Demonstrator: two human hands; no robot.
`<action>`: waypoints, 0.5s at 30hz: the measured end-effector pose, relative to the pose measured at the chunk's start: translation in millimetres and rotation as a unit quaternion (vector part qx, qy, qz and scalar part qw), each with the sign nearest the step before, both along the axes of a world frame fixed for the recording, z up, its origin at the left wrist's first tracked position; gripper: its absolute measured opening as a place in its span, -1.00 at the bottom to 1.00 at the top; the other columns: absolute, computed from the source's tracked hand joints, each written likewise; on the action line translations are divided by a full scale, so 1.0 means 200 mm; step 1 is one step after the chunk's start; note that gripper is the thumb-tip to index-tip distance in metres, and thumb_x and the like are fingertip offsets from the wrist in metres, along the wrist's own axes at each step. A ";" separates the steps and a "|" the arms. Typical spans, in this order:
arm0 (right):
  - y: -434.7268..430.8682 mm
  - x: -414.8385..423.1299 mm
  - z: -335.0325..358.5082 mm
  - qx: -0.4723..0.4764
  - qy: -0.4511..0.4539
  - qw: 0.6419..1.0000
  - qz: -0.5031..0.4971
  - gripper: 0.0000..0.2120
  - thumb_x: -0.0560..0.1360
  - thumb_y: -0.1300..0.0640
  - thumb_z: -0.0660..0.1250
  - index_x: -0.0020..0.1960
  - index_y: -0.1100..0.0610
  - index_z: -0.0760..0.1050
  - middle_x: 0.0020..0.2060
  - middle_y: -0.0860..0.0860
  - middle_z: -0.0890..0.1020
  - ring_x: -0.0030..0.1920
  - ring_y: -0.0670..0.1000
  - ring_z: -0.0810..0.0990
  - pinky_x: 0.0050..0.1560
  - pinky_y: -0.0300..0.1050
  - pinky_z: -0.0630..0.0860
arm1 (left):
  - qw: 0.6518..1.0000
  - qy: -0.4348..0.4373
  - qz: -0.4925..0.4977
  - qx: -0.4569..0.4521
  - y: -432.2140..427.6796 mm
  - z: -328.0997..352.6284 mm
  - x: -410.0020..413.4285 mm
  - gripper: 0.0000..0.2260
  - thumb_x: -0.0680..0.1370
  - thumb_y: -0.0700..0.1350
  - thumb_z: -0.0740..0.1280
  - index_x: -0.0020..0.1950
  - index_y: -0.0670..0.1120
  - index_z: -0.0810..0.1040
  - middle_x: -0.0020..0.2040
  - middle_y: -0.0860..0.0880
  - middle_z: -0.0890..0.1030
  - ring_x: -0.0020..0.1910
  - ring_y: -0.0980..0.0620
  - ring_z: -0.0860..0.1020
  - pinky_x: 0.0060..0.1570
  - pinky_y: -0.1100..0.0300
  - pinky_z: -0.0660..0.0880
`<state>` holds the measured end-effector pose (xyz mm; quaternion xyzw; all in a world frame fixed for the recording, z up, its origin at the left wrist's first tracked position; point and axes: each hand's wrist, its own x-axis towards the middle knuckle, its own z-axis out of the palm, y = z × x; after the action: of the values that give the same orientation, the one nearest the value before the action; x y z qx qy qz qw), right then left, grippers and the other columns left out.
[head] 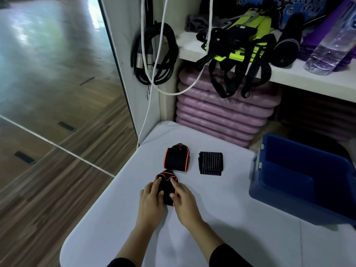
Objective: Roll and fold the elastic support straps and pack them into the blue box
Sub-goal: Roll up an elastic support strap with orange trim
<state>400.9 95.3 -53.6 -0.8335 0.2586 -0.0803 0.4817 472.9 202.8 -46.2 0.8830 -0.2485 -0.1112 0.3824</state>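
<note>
Head view. In the lower middle of the frame both hands worked on one elastic strap point(166, 183) that lay on the white counter point(231, 218). The left grip point(152, 199) and the right grip point(185, 201) each pressed down on it. Their fingers point(157, 183) were laid nearly straight along its two sides, with the thumbs resting on the black middle. Neither grip was clenched around it.

The step in hand looked like a fold or roll of this strap. To do it well, the orange edges should probably be lined up first. The roll should then be led evenly from both sides so it does not skew. The springy fabric would need steady pressure until the fold sits, since it will likely spring open if let go early.

The strap was black with thin orange piping. Its far end was bunched into a wavy lip, and the near end was hidden under the hands.

Just above it lay a folded orange-edged strap point(176, 159), neat and squarish. To the right of that, near but apart, lay a striped black strap point(210, 163), also folded. The blue box point(279, 199) stood at the right edge of the frame with no strap visible inside, so packing seemed not yet begun.
</note>
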 end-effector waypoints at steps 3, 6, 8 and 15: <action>0.02 -0.04 0.00 -0.002 -0.008 1.000 0.009 -0.49 0.56 0.16 0.21 0.47 -0.10 0.21 0.40 -0.10 0.37 0.40 -0.13 0.31 0.42 -0.11 0.29 | 1.000 0.007 0.004 -0.018 0.02 0.00 -0.02 -0.54 0.49 -0.01 0.07 0.39 -0.03 0.36 0.27 -0.08 0.42 0.19 -0.04 0.35 0.18 0.23 0.20; 0.02 -0.05 0.02 -0.006 -0.013 1.000 0.010 -0.43 0.55 0.18 0.23 0.46 -0.19 0.15 0.43 -0.16 0.32 0.42 -0.20 0.26 0.43 -0.14 0.27 | 0.999 0.015 0.002 -0.039 0.03 0.02 -0.03 -0.53 0.48 -0.02 0.09 0.40 0.02 0.33 0.24 -0.03 0.41 0.14 0.08 0.30 0.16 0.24 0.19; 0.03 -0.06 0.03 -0.009 -0.016 1.000 0.013 -0.39 0.54 0.15 0.24 0.45 -0.28 0.09 0.42 -0.18 0.32 0.41 -0.21 0.25 0.42 -0.13 0.29 | 0.999 0.017 0.001 -0.046 0.04 0.03 -0.04 -0.52 0.48 0.00 0.11 0.41 0.05 0.31 0.23 -0.01 0.40 0.12 0.13 0.28 0.17 0.25 0.19; 0.06 -0.10 0.04 -0.007 -0.033 0.999 -0.010 -0.37 0.53 0.08 0.25 0.37 -0.45 0.05 0.33 -0.17 0.39 0.37 -0.16 0.33 0.36 -0.06 0.39 | 0.999 0.007 -0.003 -0.049 0.07 0.03 -0.03 -0.53 0.49 0.02 0.14 0.42 0.09 0.29 0.21 0.02 0.40 0.16 0.15 0.28 0.20 0.22 0.22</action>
<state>381.8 107.8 -44.9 -0.8313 0.2502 -0.1141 0.4830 466.0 217.2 -39.7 0.8616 -0.2539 -0.1060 0.4266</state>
